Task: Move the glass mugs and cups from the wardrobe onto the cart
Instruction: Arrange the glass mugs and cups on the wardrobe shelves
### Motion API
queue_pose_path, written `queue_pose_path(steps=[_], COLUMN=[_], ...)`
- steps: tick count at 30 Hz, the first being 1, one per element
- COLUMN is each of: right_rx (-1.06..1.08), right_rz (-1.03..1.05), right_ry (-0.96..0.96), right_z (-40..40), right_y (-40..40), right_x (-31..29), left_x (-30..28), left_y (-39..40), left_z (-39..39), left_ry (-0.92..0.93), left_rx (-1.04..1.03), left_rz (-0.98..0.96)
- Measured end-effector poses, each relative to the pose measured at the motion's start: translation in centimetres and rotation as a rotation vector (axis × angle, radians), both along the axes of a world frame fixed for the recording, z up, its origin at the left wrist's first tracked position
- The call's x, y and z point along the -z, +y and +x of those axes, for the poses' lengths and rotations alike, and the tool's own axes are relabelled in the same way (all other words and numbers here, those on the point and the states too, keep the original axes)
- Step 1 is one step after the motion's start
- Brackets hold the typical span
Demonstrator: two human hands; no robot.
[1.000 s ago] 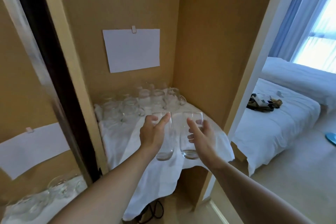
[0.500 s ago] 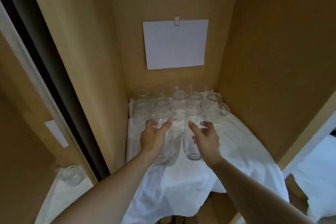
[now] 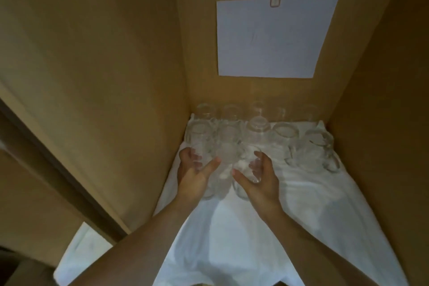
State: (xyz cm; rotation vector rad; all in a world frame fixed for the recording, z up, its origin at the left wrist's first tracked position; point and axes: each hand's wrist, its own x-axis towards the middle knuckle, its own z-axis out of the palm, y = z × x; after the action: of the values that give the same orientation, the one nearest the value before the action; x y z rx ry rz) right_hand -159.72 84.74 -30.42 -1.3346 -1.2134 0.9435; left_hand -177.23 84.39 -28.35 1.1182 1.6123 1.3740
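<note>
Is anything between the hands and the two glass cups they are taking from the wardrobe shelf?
Nothing visible. The left hand already grips one glass cup and the right hand grips the other glass cup, above the white cloth. The remaining glasses stand behind them. The cart is out of view, so that path cannot be judged.

Two hands, left (image 3: 193,175) and right (image 3: 258,180), one white cloth (image 3: 267,227), one paper sheet (image 3: 271,37); glasses too blurred to count.
</note>
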Motion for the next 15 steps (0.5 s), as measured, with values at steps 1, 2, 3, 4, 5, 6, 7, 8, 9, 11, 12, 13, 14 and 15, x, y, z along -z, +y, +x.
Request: queue_pose_path(steps=[1, 2, 3, 4, 5, 6, 7, 8, 9, 11, 12, 13, 14, 15], right_rx=[-0.035, -0.068, -0.097, -0.122, -0.144, -0.163, -0.179, -0.192, -0.204, -0.218, -0.222, -0.228, -0.234, -0.235], right_rz=[0.004, 0.006, 0.008, 0.006, -0.001, -0.009, -0.013, -0.012, -0.011, -0.012, -0.014, -0.018, -0.025, -0.032], right_ry=[-0.002, 0.004, 0.014, 0.028, 0.040, 0.047, 0.046, 0.033, 0.012, -0.029, -0.037, -0.041, -0.043, -0.042], right_z=[0.2, 0.4, 0.6, 0.8, 1.0, 1.1, 1.3, 1.5, 1.8, 2.2, 2.3, 2.3, 2.3, 2.2], right_y=[-0.4, -0.8, -1.0, -1.1, -1.1, -1.0, -1.1, -1.2, -1.3, -1.4, -1.3, -1.2, -1.1, -1.0], right_x=[0.4, 0.6, 0.7, 0.8, 0.9, 1.0, 1.1, 1.4, 1.7, 2.5, 2.7, 2.8, 2.9, 2.9], left_x=[0.4, 0.8, 1.0, 1.1, 1.1, 1.1, 1.2, 1.1, 1.1, 1.4, 1.7, 2.1, 2.4, 2.8], left_y=[-0.3, -0.5, -0.7, -0.9, -1.0, -1.0, -1.0, -1.1, -1.2, -1.8, -2.3, -2.8, -3.3, -3.8], left_z=[0.2, 0.5, 0.7, 0.9, 1.1, 1.2, 1.3, 1.3, 1.4, 1.6, 1.8, 2.1, 2.3, 2.5], left_ry=[-0.013, -0.017, -0.014, -0.009, -0.005, -0.007, -0.011, -0.014, -0.020, -0.020, 0.004, 0.039, 0.070, 0.089], left_rx=[-0.005, -0.009, -0.010, -0.010, -0.013, -0.019, -0.027, -0.035, -0.043, -0.055, -0.073, -0.095, -0.113, -0.121], left_rz=[0.026, 0.048, 0.066, 0.076, 0.078, 0.078, 0.078, 0.077, 0.076, 0.080, 0.081, 0.078, 0.071, 0.054])
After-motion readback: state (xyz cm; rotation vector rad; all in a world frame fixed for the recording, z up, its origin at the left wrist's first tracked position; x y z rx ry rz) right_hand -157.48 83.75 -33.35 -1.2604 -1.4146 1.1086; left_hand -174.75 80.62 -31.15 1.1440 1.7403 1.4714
